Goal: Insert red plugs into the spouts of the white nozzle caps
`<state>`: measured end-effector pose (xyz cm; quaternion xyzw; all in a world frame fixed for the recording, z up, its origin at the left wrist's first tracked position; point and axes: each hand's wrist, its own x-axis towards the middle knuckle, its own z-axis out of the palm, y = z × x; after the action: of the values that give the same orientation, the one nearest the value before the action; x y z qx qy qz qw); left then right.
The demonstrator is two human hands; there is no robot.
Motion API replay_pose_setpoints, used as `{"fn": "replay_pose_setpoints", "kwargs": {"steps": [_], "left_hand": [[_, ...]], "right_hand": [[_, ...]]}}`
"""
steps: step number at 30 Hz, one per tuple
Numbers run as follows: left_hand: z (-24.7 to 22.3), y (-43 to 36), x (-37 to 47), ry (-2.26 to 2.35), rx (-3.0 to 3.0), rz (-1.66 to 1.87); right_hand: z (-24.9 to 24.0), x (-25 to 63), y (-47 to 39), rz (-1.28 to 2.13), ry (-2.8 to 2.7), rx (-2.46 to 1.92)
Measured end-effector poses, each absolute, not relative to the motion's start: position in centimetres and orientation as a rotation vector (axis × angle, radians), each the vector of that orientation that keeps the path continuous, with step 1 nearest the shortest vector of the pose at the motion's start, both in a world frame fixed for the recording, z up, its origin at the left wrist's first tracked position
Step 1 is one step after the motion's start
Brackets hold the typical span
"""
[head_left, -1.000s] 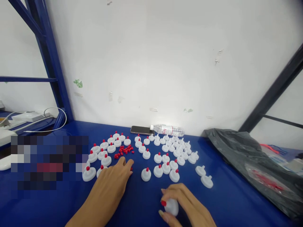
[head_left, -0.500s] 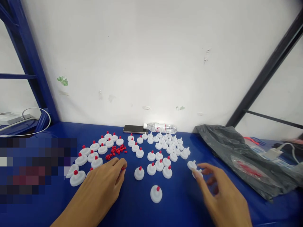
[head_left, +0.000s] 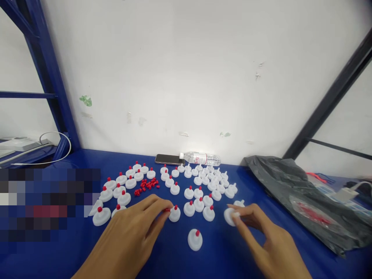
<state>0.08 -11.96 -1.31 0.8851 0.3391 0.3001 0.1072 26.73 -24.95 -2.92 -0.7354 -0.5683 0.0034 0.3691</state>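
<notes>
Between the thumb and forefinger of my left hand (head_left: 138,228) is a small red cap (head_left: 166,210), partly hidden by the fingertips. Just beyond it stands a white disc-shaped lid with a red tip (head_left: 174,214). My right hand (head_left: 266,236) pinches a white lid with a bare nozzle (head_left: 229,217), tilted and lifted off the table. Another uncapped white lid (head_left: 239,203) lies behind those fingers. Loose red caps (head_left: 147,185) form a pile beyond my left hand. A single red-tipped lid (head_left: 195,240) sits between my hands, nearest to me.
Red-tipped lids (head_left: 124,198) stand in groups at left and centre; bare-nozzled lids (head_left: 215,182) cluster at back right. A phone (head_left: 168,159) and a clear bottle (head_left: 203,159) lie by the wall. At right, a dark plastic bag (head_left: 279,186) carries a packet of red pieces (head_left: 312,213).
My left hand has moved right, away from the red pile, with a red cap in its fingers. My right hand has picked up a white lid and brought it slightly left.
</notes>
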Motion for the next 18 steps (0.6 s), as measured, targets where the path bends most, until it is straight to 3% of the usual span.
{"fn": "replay_pose_setpoints", "kwargs": {"steps": [10,18], "left_hand": [[-0.7,-13.0,0.0,0.674,2.523,0.986],[-1.0,-13.1,-0.2,0.685,2.556,0.997]], "right_hand": [[-0.3,19.5,-20.6,0.13,-1.866,-1.462],[-0.9,18.9,-20.4,-0.017,-1.88,-1.398]]}}
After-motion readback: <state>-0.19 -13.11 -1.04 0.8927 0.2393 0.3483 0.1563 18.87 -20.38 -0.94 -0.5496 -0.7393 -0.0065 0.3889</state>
